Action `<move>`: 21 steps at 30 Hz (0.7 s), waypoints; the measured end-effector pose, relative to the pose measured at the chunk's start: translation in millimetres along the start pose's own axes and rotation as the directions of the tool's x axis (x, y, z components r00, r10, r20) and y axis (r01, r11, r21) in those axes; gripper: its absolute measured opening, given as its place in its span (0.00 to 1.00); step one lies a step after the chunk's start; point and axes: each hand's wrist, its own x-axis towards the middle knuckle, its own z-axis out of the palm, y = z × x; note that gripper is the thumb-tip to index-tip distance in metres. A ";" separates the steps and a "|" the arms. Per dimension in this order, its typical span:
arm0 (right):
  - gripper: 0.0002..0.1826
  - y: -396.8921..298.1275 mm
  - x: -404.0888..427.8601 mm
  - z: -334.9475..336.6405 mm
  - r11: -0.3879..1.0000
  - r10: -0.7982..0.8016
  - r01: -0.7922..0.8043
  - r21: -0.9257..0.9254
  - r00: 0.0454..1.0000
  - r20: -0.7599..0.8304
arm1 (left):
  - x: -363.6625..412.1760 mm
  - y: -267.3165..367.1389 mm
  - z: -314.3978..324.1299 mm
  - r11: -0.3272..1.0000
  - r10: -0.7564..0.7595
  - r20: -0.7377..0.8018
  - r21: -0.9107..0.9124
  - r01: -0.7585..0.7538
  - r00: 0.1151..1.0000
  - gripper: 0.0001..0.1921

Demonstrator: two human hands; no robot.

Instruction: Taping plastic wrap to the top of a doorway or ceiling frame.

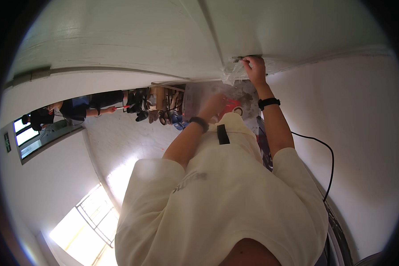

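My right hand [255, 68] is raised against a pale green panel [286, 30], thumb and fingers pinched at the edge of crumpled clear plastic film [232, 75]. The film hangs down beside a small metal fitting [236, 59] on the panel, close to my fingertips. Lower and to the left, my left hand [214, 104] is blurred by motion in front of my shirt. Next to it is a red object [231, 105], partly covered; whether the hand holds it is unclear. Both wrists wear black bands.
Shoes [164, 117] stand on and beside a rack [169, 87] at left. Beyond it, a person in dark clothes [73, 109] holds a red-handled tool [122, 107]; another person [41, 119] is farther back. A black cable [331, 149] loops along the white wall at right.
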 end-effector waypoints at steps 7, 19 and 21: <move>0.08 -7.0 -12.2 10.0 0.990 0.091 -0.104 -0.100 0.987 -0.133 | -1.0 -0.5 1.3 0.999 -0.002 0.057 0.050 -0.001 0.998 0.04; 0.08 -5.2 -11.7 18.4 0.946 0.293 -0.271 0.176 0.949 -0.112 | -22.4 -23.1 13.2 0.992 0.121 -0.095 -0.032 -0.125 0.988 0.10; 0.08 -3.3 -12.4 19.8 0.950 0.281 -0.262 0.170 0.954 -0.100 | -20.7 -10.5 0.9 0.991 -0.010 -0.028 -0.133 0.007 1.000 0.11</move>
